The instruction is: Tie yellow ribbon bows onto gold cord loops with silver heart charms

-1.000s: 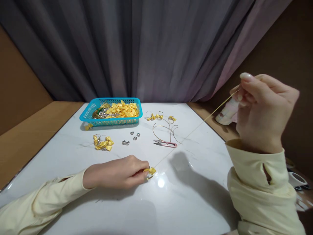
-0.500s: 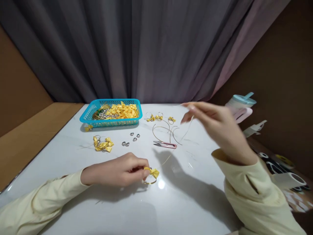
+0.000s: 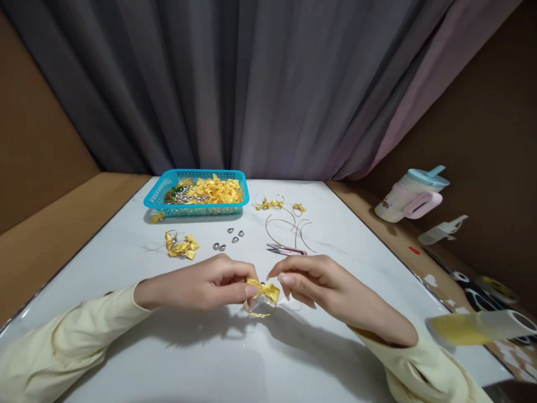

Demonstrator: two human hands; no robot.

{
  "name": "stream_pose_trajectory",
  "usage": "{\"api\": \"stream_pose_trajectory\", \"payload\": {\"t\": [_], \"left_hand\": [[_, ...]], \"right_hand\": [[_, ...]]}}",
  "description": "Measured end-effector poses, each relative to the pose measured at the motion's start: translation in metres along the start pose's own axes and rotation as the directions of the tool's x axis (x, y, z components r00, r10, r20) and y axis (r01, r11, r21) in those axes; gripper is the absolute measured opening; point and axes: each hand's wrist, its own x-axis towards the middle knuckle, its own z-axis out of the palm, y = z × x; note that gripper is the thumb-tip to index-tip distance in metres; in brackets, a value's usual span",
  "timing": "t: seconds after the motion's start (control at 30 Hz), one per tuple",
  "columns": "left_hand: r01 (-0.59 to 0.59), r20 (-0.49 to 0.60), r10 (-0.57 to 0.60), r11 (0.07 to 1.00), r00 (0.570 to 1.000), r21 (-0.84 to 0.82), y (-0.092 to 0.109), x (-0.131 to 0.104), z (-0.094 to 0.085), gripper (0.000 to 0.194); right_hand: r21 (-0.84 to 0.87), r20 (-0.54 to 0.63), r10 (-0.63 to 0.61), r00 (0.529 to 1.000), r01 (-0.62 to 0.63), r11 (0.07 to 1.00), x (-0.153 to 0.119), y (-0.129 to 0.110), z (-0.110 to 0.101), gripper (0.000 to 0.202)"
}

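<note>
A yellow ribbon bow (image 3: 269, 291) with a thin gold-coloured wire ring (image 3: 262, 315) under it is pinched between the thumb and forefinger of my left hand (image 3: 210, 284). A small shiny bead shows at the bow's middle. Close by on the right, my right hand (image 3: 321, 284) has loosely curved fingers, with thumb and forefinger tips slightly apart at the bow's edge. Beneath those fingers a pale thread (image 3: 296, 305) is faintly visible. Pink-handled thread snips (image 3: 287, 250) lie just beyond my right hand, partly covered by it.
A blue basket (image 3: 196, 210) holds yellow bows and silvery beads. Several loose beads (image 3: 235, 239), a bow cluster (image 3: 183, 246), bow rings (image 3: 274, 204) and cut wires (image 3: 296, 229) lie on the white table. To the right stand a lidded cup (image 3: 413, 193) and a yellowish bottle (image 3: 465, 328).
My right hand has come down and left from its raised place, where a thread trailed from it, to the bow. My left hand keeps its hold. The view has shifted slightly.
</note>
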Motion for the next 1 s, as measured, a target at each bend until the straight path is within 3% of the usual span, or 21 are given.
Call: {"api": "stream_pose_trajectory", "payload": {"t": [0.27, 0.43, 0.53, 0.63, 0.73, 0.83, 1.0], "left_hand": [[-0.004, 0.005, 0.003, 0.999, 1.0, 0.034, -0.002, 0.001, 0.002, 0.028], [-0.015, -0.031, 0.023, 0.975, 0.999, 0.223, -0.002, -0.001, 0.004, 0.024], [-0.033, -0.041, 0.05, 0.94, 0.998, 0.341, -0.001, -0.001, 0.007, 0.021], [-0.04, -0.054, 0.067, 0.915, 0.996, 0.401, -0.001, -0.001, 0.009, 0.022], [0.005, -0.065, 0.021, 0.929, 0.998, 0.371, 0.0, 0.001, 0.008, 0.028], [0.068, -0.096, -0.047, 0.97, 0.994, 0.234, 0.002, 0.002, 0.007, 0.041], [0.128, -0.022, -0.127, 0.991, 0.992, 0.031, 0.002, 0.003, 0.012, 0.041]], "right_hand": [[-0.054, -0.036, -0.025, 0.999, 0.023, 0.998, -0.001, 0.002, 0.017, 0.019], [0.134, 0.039, 0.086, 0.996, -0.09, 0.987, 0.001, 0.005, 0.015, 0.025], [0.31, 0.119, 0.173, 0.978, -0.202, 0.929, 0.004, 0.008, 0.013, 0.027], [0.409, 0.16, 0.186, 0.969, -0.237, 0.881, 0.007, 0.011, 0.012, 0.027], [0.432, 0.146, 0.193, 0.97, -0.238, 0.87, 0.008, 0.014, 0.01, 0.023], [0.447, 0.115, 0.18, 0.977, -0.213, 0.869, 0.007, 0.018, 0.01, 0.021], [0.49, 0.093, 0.161, 0.983, -0.186, 0.852, 0.007, 0.022, 0.011, 0.021]]}}
